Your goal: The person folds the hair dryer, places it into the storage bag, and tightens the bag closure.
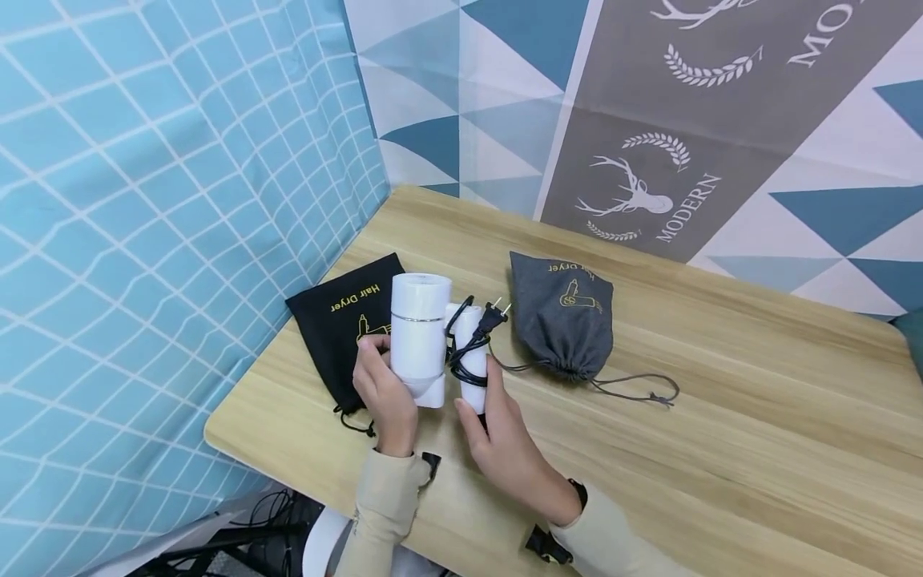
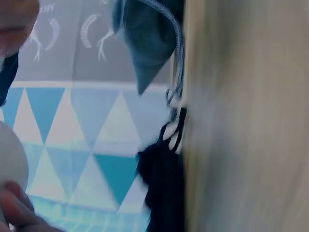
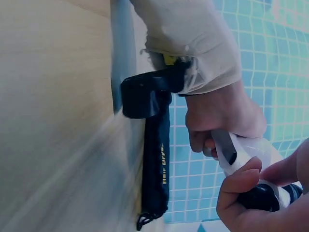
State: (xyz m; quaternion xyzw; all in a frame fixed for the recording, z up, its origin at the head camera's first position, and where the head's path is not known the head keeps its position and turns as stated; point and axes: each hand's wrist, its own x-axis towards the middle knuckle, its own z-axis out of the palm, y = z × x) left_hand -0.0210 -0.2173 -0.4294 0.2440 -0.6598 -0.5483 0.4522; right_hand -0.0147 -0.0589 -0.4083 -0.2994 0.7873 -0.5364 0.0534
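Observation:
Above the table, both hands hold a white hair dryer [image 1: 418,344] with its handle folded beside the barrel. The left hand [image 1: 388,405] grips the barrel from its left side, low down. Around the white handle [image 1: 473,390], the right hand [image 1: 508,449] curls its fingers and thumb near the lower end. A black power cord [image 1: 469,361] is wound about the handle, its two-pin plug [image 1: 493,314] sticking out at the top right. In the right wrist view the right hand's thumb [image 3: 241,181] lies against the handle's dark end.
A black drawstring pouch [image 1: 328,336] printed "Hair Dryer" lies behind the left hand. To the right lies a grey drawstring pouch [image 1: 566,316], its cord trailing over the wooden table [image 1: 721,449]. A blue gridded cloth [image 1: 144,240] borders the table's left side.

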